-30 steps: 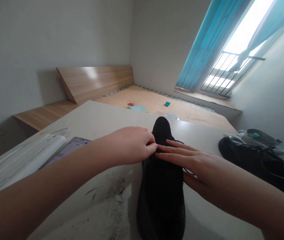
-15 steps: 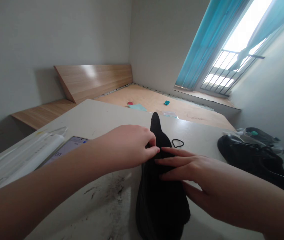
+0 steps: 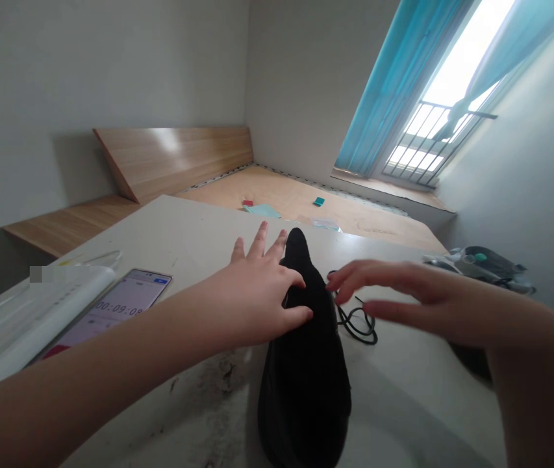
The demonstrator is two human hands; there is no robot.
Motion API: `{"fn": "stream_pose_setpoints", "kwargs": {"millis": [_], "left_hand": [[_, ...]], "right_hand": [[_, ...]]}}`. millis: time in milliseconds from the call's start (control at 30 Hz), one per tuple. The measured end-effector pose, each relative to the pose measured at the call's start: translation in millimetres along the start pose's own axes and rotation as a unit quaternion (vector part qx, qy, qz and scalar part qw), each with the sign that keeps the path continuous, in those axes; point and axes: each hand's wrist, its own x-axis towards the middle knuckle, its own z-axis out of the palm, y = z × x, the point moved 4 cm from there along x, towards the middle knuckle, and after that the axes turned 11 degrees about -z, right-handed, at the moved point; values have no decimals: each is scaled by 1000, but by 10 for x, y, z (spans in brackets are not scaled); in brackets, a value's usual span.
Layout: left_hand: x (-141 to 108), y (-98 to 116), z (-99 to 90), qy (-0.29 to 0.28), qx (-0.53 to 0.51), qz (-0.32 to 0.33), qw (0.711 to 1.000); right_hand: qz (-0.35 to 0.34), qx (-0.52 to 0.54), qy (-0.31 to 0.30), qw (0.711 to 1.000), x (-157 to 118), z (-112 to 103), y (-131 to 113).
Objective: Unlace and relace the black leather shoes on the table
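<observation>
A black shoe (image 3: 308, 383) stands in the middle of the white table, its tongue (image 3: 297, 246) pointing away from me. My left hand (image 3: 269, 289) lies against the shoe's left side with its fingers spread, thumb and index finger over the upper. To the right, my right hand (image 3: 398, 296) hovers beside the shoe, fingers curved and thumb apart. A dark shoelace (image 3: 362, 335) lies looped on the table just below the right fingers; part of it is hidden by them. A second black shoe (image 3: 471, 364) shows only partly behind my right hand and forearm.
A phone (image 3: 133, 292) with a running timer lies at the left, beside a white plastic-wrapped package (image 3: 57, 325). Clear plastic items (image 3: 493, 263) stand at the right edge. Behind the table (image 3: 193, 227), a wooden surface (image 3: 281, 185) holds small coloured scraps.
My left fingers have opened from a pinch and spread. My right hand has lifted off the shoe and moved right. More of the lace now shows in loops on the table.
</observation>
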Motion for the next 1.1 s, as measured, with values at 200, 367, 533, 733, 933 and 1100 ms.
{"fn": "stream_pose_setpoints", "kwargs": {"millis": [200, 367, 533, 733, 933, 1100], "left_hand": [[-78, 22, 114, -9, 31, 22, 999], [-71, 7, 99, -37, 18, 0, 999], [-52, -26, -42, -15, -14, -36, 999], [-51, 37, -131, 82, -29, 10, 996], [-85, 91, -140, 103, -69, 58, 991], [-71, 72, -161, 104, -114, 71, 985]], "right_hand": [[241, -89, -103, 961, 93, 219, 796], [253, -103, -116, 955, 168, 463, 998], [218, -43, -89, 971, 241, 425, 1105], [113, 136, 73, 981, 182, 65, 956], [72, 267, 217, 936, 148, -159, 695], [15, 343, 326, 881, 228, -125, 390]]}}
